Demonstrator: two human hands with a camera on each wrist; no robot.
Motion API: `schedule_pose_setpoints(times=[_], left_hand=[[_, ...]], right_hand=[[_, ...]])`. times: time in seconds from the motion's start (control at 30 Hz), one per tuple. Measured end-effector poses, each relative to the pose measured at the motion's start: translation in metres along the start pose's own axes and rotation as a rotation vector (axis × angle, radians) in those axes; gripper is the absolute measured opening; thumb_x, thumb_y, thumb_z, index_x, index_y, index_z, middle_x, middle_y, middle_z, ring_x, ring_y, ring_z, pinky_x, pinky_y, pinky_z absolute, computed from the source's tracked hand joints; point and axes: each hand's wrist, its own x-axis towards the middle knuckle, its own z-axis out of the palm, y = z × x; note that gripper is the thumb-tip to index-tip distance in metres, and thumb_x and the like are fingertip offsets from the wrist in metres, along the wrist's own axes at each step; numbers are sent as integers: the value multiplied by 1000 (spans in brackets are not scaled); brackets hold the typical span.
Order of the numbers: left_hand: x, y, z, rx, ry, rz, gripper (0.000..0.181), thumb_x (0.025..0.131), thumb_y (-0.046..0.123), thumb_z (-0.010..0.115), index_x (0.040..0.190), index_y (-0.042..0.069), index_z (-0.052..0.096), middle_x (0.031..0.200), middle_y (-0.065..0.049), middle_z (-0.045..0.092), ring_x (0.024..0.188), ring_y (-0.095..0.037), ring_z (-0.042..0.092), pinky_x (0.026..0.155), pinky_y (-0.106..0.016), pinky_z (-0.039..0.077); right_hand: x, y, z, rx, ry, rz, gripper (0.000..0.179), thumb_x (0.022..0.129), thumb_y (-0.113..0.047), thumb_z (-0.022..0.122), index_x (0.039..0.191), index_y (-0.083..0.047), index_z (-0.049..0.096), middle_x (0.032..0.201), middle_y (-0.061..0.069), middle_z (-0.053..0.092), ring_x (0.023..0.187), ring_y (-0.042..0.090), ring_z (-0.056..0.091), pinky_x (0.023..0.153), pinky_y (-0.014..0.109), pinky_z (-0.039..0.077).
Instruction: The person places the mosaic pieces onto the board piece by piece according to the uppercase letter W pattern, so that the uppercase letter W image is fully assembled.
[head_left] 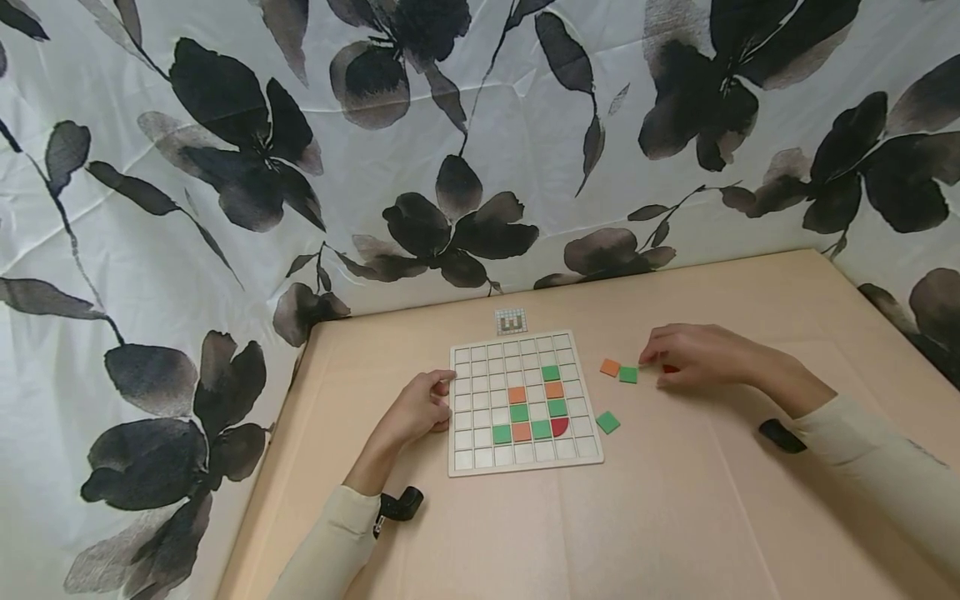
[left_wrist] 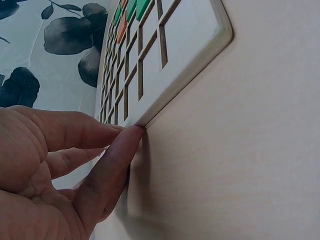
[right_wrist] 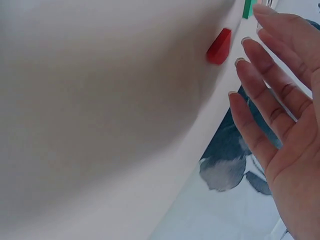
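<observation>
A white grid board (head_left: 462, 400) lies on the table, holding several green and orange square tiles plus one red rounded piece (head_left: 559, 427). My left hand (head_left: 412, 408) pinches the board's left edge, thumb and forefinger meeting at the rim in the left wrist view. To the right of the board, my right hand (head_left: 705, 354) hovers low over the table with loosely extended fingers and nothing in them. Beneath it sits a loose red piece (right_wrist: 220, 47), partly covered by the hand in the head view. Beside its fingertips lies a green tile (head_left: 628, 375), next to an orange tile (head_left: 610, 367).
Another loose green tile (head_left: 608, 422) is close to the board's right edge. Behind the board lies a small patterned card (head_left: 512, 321) with a grey grid design. A floral cloth (head_left: 450, 225) hangs along the back and left of the wooden table (head_left: 637, 525).
</observation>
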Motion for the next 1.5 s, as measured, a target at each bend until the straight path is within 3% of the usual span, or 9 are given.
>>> schedule_pose_setpoints(times=[0.37, 0.7, 1.07, 1.3, 1.5], left_hand=[[2, 0, 0, -4, 2, -3, 67, 86, -21, 59, 149, 2, 48, 114, -16, 45, 86, -21, 54, 63, -32, 59], [3, -2, 0, -34, -1, 2, 69, 85, -23, 59, 149, 2, 48, 113, -17, 44, 85, -20, 52, 61, -31, 58], [3, -3, 0, -22, -1, -1, 69, 85, -22, 59, 149, 2, 47, 113, -16, 45, 85, -20, 52, 61, -31, 57], [4, -4, -1, -31, -2, -3, 69, 84, -23, 59, 148, 2, 48, 112, -16, 45, 84, -20, 51, 60, -30, 57], [4, -4, -1, -27, -5, -2, 69, 85, -23, 59, 148, 2, 48, 112, -15, 45, 83, -19, 52, 60, -30, 57]], right_hand=[[-14, 13, -2, 12, -4, 22, 28, 81, -7, 83, 104, -22, 77, 101, -12, 62, 92, 11, 62, 79, 34, 58], [-19, 16, -3, 29, -29, 42, 40, 77, 6, 76, 104, -24, 77, 103, -11, 61, 92, 13, 62, 76, 34, 56], [-13, 10, -1, 4, -28, 63, 22, 79, -15, 84, 85, -30, 70, 92, -13, 58, 84, 11, 55, 69, 28, 52], [-9, 6, 1, 38, -37, 36, 25, 79, -16, 86, 97, -27, 72, 91, -16, 60, 82, 5, 57, 71, 25, 53], [-8, 6, 1, 39, -35, 41, 20, 81, -20, 86, 94, -26, 72, 84, -18, 59, 76, 4, 55, 67, 24, 51]])
